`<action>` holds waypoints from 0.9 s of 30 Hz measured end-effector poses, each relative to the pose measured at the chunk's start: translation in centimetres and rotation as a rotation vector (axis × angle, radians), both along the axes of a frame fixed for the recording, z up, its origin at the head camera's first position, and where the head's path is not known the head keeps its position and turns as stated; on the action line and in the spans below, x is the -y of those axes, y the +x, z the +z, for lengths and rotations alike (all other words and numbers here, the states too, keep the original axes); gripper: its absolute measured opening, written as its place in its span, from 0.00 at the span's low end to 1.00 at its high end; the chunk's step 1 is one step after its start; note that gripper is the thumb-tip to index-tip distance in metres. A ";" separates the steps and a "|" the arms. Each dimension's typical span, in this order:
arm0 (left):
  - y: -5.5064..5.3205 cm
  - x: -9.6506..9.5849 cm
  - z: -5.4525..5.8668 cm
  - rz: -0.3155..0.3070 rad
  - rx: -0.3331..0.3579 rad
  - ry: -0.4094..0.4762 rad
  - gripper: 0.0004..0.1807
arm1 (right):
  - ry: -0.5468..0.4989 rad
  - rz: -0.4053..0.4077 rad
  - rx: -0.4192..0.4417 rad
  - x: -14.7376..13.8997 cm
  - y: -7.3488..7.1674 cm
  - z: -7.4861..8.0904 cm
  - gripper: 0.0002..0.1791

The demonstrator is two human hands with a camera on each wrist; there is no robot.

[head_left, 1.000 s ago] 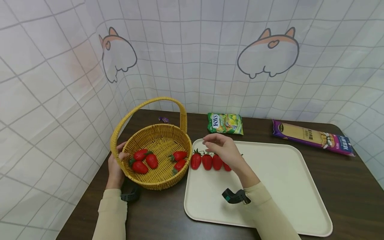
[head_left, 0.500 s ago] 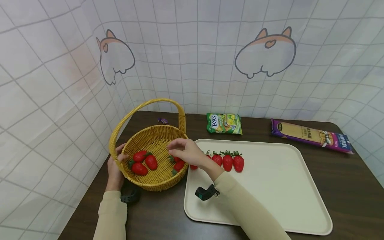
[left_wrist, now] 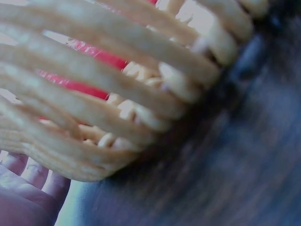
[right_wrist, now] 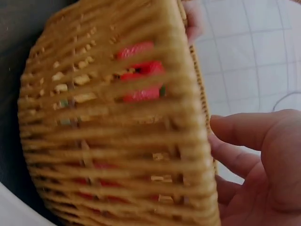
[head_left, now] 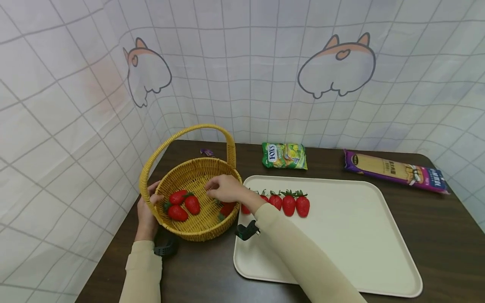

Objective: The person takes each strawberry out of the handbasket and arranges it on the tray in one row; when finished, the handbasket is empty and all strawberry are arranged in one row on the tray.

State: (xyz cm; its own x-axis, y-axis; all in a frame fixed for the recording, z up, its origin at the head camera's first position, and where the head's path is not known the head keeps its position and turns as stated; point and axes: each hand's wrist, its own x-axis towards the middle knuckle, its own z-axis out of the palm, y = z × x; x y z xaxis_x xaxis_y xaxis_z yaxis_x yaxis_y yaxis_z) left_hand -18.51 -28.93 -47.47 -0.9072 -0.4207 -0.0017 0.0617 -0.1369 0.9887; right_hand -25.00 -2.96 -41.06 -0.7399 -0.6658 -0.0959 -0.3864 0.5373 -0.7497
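A yellow wicker basket [head_left: 202,235] with a tall arched handle stands on the left. My left hand [head_left: 145,214] grips its left side, thumb over the rim; fingers [left_wrist: 35,176] show below the weave in the left wrist view. Inside, three red strawberries [head_left: 192,204] with green leaves lie together on the left. Another strawberry [head_left: 227,209] lies at the right side, partly under my right hand [head_left: 226,188]. That hand reaches over the right rim, fingers loosely bent, thumb apart from them, holding nothing visible. On the cream tray [head_left: 341,235], several strawberries [head_left: 289,205] form a row, the left ones partly covered by my right wrist.
Behind the tray lies a green candy bag [head_left: 285,156]. A long purple packet [head_left: 395,172] is at the back right. One small purple wrapped sweet [head_left: 207,152] sits behind the basket. A white gridded cloth [head_left: 273,84] hangs beyond the dark table [head_left: 201,269].
My right hand has moved left from above the strawberry row on the tray to inside the basket's right side, slightly lower. The left hand has stayed on the basket rim.
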 end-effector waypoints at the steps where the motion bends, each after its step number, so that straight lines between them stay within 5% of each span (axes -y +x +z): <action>1: 0.0 0.0 0.0 -0.002 -0.003 -0.002 0.24 | 0.007 0.007 0.005 0.0 -0.2 0.1 0.17; 8: 0.0 0.0 0.0 -0.001 -0.008 0.000 0.24 | 0.034 0.118 0.094 -0.5 -0.9 0.9 0.18; 27: 0.0 0.1 -0.3 -0.022 -0.004 -0.008 0.24 | 0.077 0.298 0.263 -0.1 -1.9 -0.4 0.17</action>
State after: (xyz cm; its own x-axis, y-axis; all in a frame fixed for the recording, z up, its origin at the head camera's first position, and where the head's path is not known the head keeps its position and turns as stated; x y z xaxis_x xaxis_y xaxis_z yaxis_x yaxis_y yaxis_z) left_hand -18.56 -28.99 -47.79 -0.9164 -0.4003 0.0053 0.0627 -0.1305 0.9895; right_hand -26.85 -2.83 -41.43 -0.4588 -0.8313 -0.3138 -0.3342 0.4887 -0.8059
